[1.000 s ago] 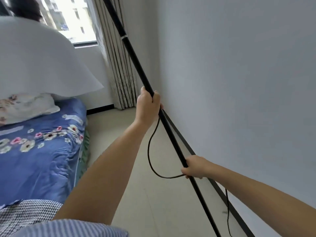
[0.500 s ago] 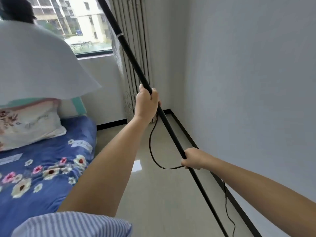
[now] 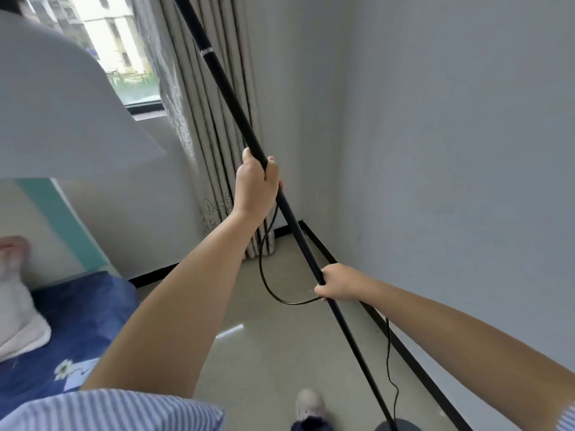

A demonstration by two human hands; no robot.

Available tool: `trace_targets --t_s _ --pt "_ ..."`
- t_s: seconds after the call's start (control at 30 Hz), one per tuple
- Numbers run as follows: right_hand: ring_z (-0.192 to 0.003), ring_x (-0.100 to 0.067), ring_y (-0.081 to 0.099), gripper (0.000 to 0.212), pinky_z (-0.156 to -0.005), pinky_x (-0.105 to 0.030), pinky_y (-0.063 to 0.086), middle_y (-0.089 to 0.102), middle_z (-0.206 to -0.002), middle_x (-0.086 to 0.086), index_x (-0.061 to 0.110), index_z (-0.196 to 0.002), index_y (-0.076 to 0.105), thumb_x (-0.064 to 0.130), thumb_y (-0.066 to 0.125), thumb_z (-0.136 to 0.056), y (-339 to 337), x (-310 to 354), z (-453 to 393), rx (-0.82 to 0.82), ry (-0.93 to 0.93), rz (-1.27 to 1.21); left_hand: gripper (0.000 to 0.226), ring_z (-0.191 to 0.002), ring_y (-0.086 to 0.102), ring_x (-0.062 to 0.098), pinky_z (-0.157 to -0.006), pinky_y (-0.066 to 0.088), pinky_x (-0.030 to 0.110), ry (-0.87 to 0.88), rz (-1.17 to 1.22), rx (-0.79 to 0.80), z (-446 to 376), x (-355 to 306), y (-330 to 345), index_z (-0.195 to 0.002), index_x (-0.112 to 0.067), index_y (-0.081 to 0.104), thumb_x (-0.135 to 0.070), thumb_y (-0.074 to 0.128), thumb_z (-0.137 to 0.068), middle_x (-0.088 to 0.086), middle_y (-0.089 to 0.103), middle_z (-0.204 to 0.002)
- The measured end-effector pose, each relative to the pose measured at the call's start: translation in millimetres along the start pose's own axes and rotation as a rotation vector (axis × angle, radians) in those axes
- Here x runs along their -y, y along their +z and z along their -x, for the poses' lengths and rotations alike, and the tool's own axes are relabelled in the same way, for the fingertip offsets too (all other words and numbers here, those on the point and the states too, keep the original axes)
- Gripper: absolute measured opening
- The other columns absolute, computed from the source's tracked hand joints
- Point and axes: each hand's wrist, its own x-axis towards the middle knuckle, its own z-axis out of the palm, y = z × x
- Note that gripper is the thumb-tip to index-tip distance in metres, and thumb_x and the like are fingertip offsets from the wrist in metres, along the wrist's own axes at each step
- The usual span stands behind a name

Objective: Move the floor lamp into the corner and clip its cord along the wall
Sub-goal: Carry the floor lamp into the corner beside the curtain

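Note:
The floor lamp has a thin black pole that leans from upper left down to lower right. Its white shade fills the upper left of the view. The dark round base shows at the bottom edge. My left hand grips the pole midway up. My right hand grips the pole lower down and also holds the black cord. The cord hangs in a loop between my hands and trails down beside the pole toward the base.
The room corner lies just ahead, with a grey wall on the right and a black baseboard. Beige curtains hang left of the corner. A blue bed stands at lower left. My shoe is on the glossy floor.
I have walked toward the corner with the lamp; the curtains and corner are closer, the bed has slid left. Both hands keep the same grip on the pole.

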Motion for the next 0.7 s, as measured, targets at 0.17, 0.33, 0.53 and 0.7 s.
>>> trace_targets --t_s 0.17,0.33,0.53,0.7 --pt "-0.065 -0.021 0.054 0.024 -0.050 -0.024 0.037 0.062 -0.062 0.010 0.021 -0.051 0.043 0.016 0.043 -0.074 -54.8 0.0 -128.2 0.019 -0.016 -0.019 0.033 -0.041 0.052 0.000 -0.036 0.042 0.004 -0.010 -0.073 0.041 -122.1 61.6 31.1 -0.122 0.014 0.030 -0.009 0.036 -0.098 -0.003 0.049 -0.057" --pt "-0.045 -0.013 0.042 0.022 -0.047 -0.023 0.034 0.060 -0.064 0.006 0.019 -0.052 0.046 0.016 0.043 -0.074 -104.0 9.3 -233.6 0.011 -0.011 -0.012 0.028 -0.034 0.050 -0.011 -0.034 0.038 0.001 -0.007 -0.129 0.074 -226.6 110.1 53.3 -0.120 0.010 0.032 -0.008 0.035 -0.098 -0.005 0.050 -0.055" --pt "-0.041 -0.015 0.041 0.022 -0.045 -0.023 0.031 0.048 -0.052 0.005 0.019 -0.054 0.051 0.016 0.043 -0.074 -157.1 26.0 -368.6 -0.018 0.000 0.043 0.026 -0.031 0.049 -0.012 -0.032 0.038 0.001 -0.035 -0.141 0.058 -349.9 172.5 69.2 -0.118 0.007 0.032 -0.010 0.035 -0.099 -0.005 0.051 -0.056" --pt "-0.051 -0.025 0.054 0.026 -0.050 -0.022 0.038 0.071 -0.087 -0.011 0.020 -0.053 0.049 0.018 0.044 -0.079 -198.2 37.6 -493.9 -0.041 -0.019 0.060 0.015 -0.039 0.048 -0.001 -0.029 0.034 0.001 -0.038 -0.124 0.042 -455.8 228.5 77.9 -0.107 -0.001 0.038 -0.012 0.036 -0.098 -0.007 0.052 -0.057"
